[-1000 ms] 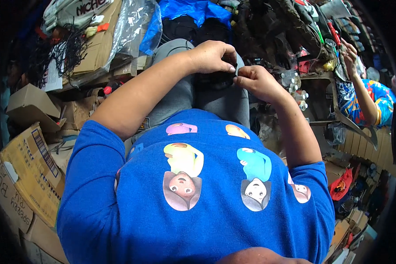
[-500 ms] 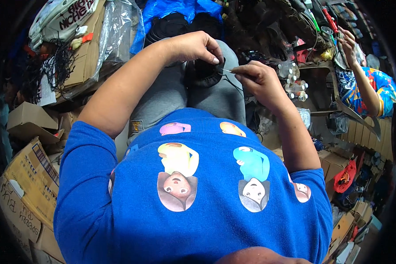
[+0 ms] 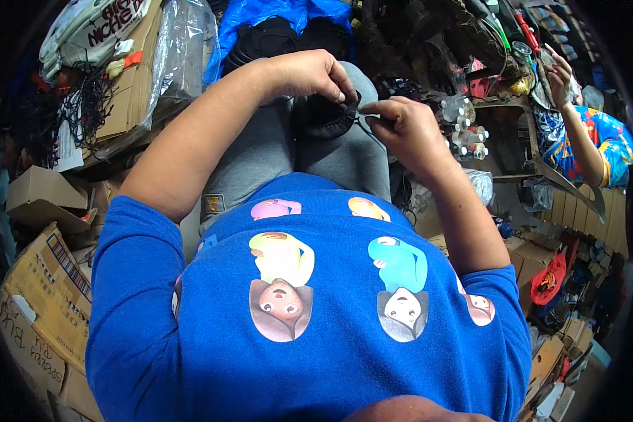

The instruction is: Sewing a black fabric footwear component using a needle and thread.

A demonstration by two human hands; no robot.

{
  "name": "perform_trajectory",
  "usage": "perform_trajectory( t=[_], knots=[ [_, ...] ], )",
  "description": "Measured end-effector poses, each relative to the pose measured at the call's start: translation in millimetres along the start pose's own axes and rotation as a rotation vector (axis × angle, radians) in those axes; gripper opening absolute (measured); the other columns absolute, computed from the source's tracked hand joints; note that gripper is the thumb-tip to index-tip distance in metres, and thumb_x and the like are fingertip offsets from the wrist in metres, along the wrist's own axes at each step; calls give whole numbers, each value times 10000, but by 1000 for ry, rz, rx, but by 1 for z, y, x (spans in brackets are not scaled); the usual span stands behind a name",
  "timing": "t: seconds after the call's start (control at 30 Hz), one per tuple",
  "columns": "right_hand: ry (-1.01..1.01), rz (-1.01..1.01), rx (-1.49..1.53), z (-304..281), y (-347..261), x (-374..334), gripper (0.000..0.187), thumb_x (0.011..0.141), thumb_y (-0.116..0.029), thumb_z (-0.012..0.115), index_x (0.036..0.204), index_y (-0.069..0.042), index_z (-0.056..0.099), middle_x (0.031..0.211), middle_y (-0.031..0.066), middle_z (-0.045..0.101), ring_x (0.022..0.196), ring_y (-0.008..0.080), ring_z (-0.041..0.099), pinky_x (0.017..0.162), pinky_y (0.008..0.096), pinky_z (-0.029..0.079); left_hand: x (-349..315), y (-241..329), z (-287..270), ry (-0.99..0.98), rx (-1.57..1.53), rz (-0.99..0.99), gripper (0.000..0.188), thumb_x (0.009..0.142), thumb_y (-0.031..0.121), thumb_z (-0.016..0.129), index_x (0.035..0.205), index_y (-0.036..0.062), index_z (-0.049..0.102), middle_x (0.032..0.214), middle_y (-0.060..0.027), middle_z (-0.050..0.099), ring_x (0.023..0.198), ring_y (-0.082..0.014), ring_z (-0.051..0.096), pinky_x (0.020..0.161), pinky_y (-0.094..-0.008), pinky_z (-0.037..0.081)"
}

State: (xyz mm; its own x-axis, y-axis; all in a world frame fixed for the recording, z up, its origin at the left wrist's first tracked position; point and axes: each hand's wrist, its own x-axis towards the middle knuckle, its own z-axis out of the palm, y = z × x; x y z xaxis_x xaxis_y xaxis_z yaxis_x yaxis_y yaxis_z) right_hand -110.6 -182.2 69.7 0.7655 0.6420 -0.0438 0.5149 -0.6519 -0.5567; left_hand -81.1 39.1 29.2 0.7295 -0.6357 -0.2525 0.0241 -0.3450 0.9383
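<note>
On my lap sits a black shoe-like piece point(image 3: 325, 128) with a ridged, stitched-looking rim. My left hand point(image 3: 315, 76) reaches over it from above, thumb and fingers closed on its upper right edge. At that same edge, my right hand point(image 3: 409, 128) pinches a thin metal needle-like tool point(image 3: 368, 115), whose tip points at the piece. A dark thread point(image 3: 364, 127) loops from the edge toward my right fingers. The inside of the piece lies in shadow, and my left fingertips are partly hidden.
Black rounded pieces point(image 3: 267, 42) lie on a blue plastic sheet point(image 3: 235, 15) beyond my knees. Small clear bottles point(image 3: 464, 133) stand right, near a metal-edged table point(image 3: 534, 133). Another person's raised hand point(image 3: 557, 77) is at far right. Cardboard boxes point(image 3: 48, 197) are stacked left.
My right hand has shifted slightly left, closer to the black piece, and less of the metal tool shows. My left hand keeps its hold. The view has shifted slightly.
</note>
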Motion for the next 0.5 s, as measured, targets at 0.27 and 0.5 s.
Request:
perform_trajectory(
  t=[0.27,0.5],
  knots=[
    [-76,-5,243,7,39,10,222,747,-74,673,965,-106,696,798,64,572,769,195,580,692,297,461,9,-7,2,-22,156,55,272,760,97,667,1024,32,676,964,-104,640,936,-197,589,869,-299,442],
    [-361,109,597,10,73,19,214,833,-67,615,1041,-64,666,925,3,576,936,115,526,865,261,398,15,-7,1,-75,174,81,277,753,75,674,1026,28,671,931,-98,656,908,-176,600,866,-302,451]
  ],
)
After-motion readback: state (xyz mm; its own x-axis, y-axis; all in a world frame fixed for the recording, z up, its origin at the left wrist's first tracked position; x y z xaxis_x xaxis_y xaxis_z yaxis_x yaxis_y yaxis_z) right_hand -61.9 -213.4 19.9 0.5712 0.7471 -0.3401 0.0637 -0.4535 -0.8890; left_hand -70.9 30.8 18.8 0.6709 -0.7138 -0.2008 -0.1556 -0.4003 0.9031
